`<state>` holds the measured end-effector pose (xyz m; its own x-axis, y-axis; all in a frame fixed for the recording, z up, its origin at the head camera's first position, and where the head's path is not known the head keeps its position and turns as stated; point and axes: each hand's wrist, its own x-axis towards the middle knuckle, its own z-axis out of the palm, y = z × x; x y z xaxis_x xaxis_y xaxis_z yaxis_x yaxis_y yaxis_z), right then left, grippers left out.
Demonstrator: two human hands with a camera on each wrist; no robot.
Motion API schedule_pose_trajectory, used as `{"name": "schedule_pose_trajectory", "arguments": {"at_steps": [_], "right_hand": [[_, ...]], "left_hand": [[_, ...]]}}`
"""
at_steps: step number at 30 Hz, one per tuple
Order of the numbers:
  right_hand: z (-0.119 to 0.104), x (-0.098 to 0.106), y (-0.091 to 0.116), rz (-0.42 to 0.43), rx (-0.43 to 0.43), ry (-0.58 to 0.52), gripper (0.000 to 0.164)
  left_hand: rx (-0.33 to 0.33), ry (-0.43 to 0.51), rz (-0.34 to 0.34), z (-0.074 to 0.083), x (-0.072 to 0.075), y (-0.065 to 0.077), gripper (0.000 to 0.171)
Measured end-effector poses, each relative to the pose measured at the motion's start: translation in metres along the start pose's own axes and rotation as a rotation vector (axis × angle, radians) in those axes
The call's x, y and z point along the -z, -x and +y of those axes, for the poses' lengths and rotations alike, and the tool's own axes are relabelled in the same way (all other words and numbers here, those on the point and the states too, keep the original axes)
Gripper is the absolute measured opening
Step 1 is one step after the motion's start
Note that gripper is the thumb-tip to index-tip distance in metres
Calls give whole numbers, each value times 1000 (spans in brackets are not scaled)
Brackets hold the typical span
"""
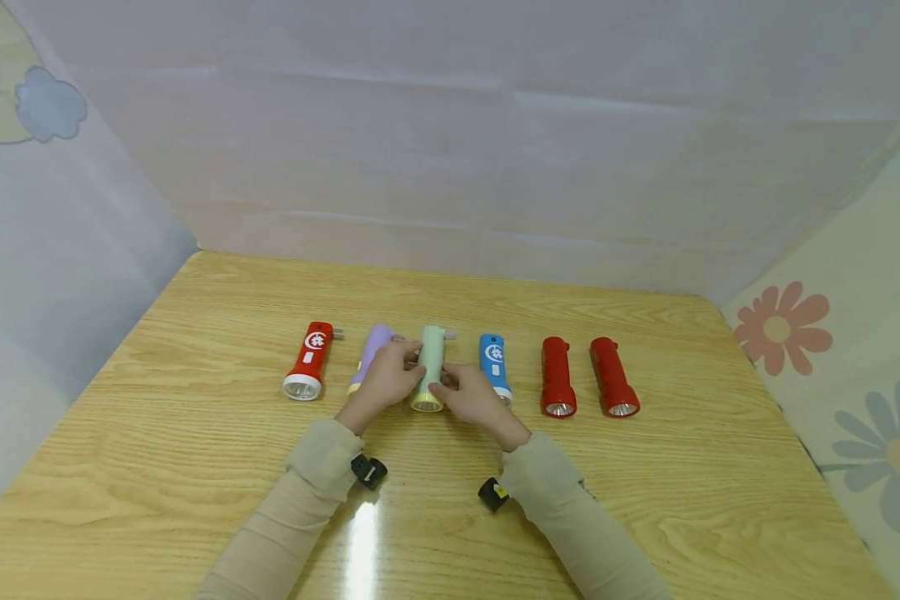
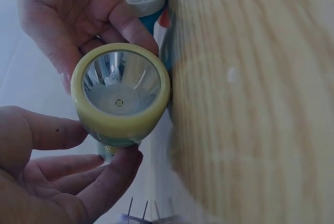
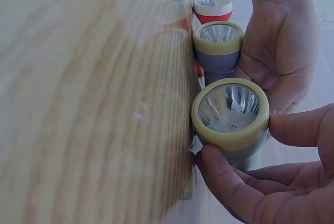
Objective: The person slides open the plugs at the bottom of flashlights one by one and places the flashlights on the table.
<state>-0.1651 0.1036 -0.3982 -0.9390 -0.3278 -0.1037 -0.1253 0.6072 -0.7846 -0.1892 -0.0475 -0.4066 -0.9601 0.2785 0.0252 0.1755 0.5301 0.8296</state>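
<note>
A pale green flashlight (image 1: 431, 354) with a yellow head lies on the table between both hands, its lens toward the person and a small plug sticking out at its back right. My left hand (image 1: 392, 375) grips its body from the left, thumb and fingers curled around it. From the right, my right hand (image 1: 472, 393) pinches it near the head. The yellow rim (image 2: 120, 122) and reflector face the left wrist view. In the right wrist view a thumb and fingertip press the green flashlight's head (image 3: 232, 139). A purple flashlight (image 1: 377, 340) lies partly hidden behind the left hand.
A blue flashlight (image 1: 492, 354) lies close beside the right hand. Left of the purple one is a red flashlight with a white head (image 1: 315, 350). Two plain red flashlights (image 1: 557, 371) lie farther right. The wooden table (image 1: 157, 433) meets a pale cloth backdrop (image 1: 450, 167).
</note>
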Motion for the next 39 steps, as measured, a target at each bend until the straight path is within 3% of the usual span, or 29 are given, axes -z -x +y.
{"name": "schedule_pose_trajectory", "arguments": {"at_steps": [10,16,20,25,33,39], "right_hand": [[2,0,0,-23,27,7,14],[3,-1,0,-33,22,26,18],[4,-1,-1,-35,20,27,17],[5,-1,-2,-32,29,38,16],[4,0,-1,-21,-4,56,14],[4,0,0,6,-1,113,21]], "left_hand": [[-14,-23,-12,-2,-3,-2,32],[-22,-40,-15,0,-3,-2,11],[-26,-48,-20,3,-2,-1,16],[-8,-55,-19,3,-2,1,35],[-15,-66,9,4,-2,1,33],[19,-37,-6,5,-2,2,33]]}}
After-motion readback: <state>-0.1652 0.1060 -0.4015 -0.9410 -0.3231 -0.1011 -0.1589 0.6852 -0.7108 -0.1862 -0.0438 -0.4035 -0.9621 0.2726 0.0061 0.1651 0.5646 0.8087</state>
